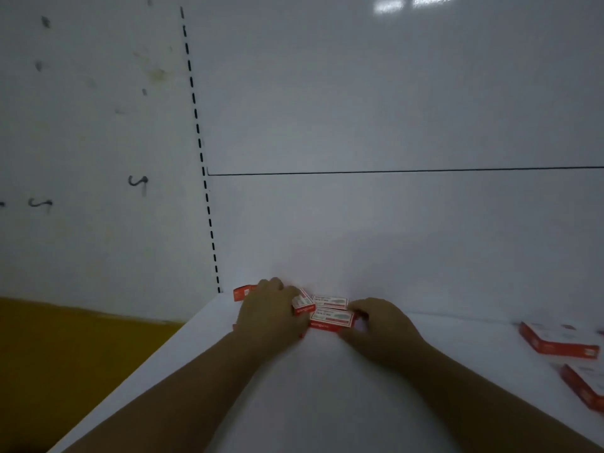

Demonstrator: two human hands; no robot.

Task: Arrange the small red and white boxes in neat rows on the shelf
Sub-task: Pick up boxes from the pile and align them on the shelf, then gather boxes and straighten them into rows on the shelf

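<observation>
White shelf (327,393) corner: small red-and-white cardboard boxes (329,301) at the back wall (392,240).
Left hand (271,310) covers some, grip unclear; right hand (380,325) grip pinches front box (331,319). Slide it flush, edges squared.

Back-left corner of the shelf (327,403).
Your left hand (271,313) holds a tilted box (302,304); your right hand (380,325) pinches the flat box (331,319) beside it.

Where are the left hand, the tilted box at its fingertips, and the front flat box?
left hand (271,313): head view, on the back of the hand.
tilted box (302,302): head view, on its raised white face.
front flat box (332,317): head view, on the white top label.
</observation>
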